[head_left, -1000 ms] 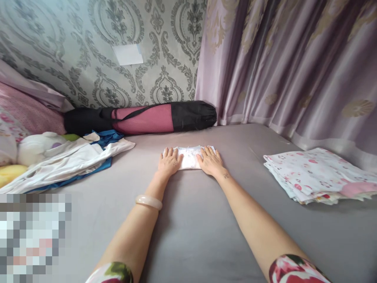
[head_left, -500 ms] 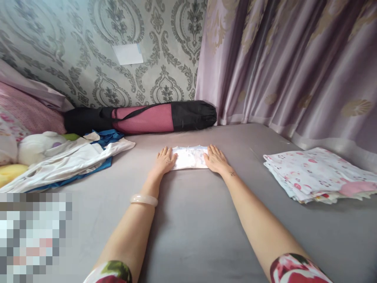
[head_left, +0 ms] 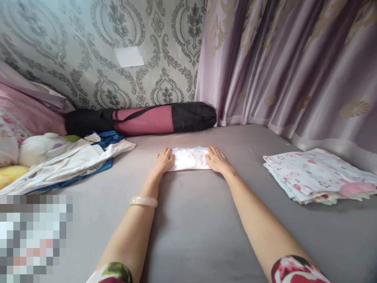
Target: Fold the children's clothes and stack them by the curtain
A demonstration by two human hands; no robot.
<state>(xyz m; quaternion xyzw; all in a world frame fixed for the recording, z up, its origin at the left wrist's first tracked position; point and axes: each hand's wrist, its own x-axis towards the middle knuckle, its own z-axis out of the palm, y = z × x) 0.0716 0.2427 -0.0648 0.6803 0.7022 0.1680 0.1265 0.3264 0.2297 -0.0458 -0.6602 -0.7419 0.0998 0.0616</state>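
A folded white cloth (head_left: pixel 190 159) with a faint print lies as a narrow strip on the grey bed sheet (head_left: pixel 194 220). At its left end rests my left hand (head_left: pixel 165 160), fingers stretched forward and flat against the edge. My right hand (head_left: pixel 217 159) lies at the opposite end in much the same way, its fingers extended along the cloth. Both palms face down, and neither hand is wrapped round the cloth. A pale bangle (head_left: pixel 143 201) circles my left forearm.
On the right sits a stack of printed cloths (head_left: pixel 318 171). White garments (head_left: pixel 67 161) over blue fabric lie on the left, near a white plush toy (head_left: pixel 41 148). A black and pink rolled bag (head_left: pixel 144 120) lies along the wall beside the curtain (head_left: pixel 265 70).
My thumbs have drawn back slightly from the cloth's top toward its ends, so more of its surface shows. The cloth stays in place.
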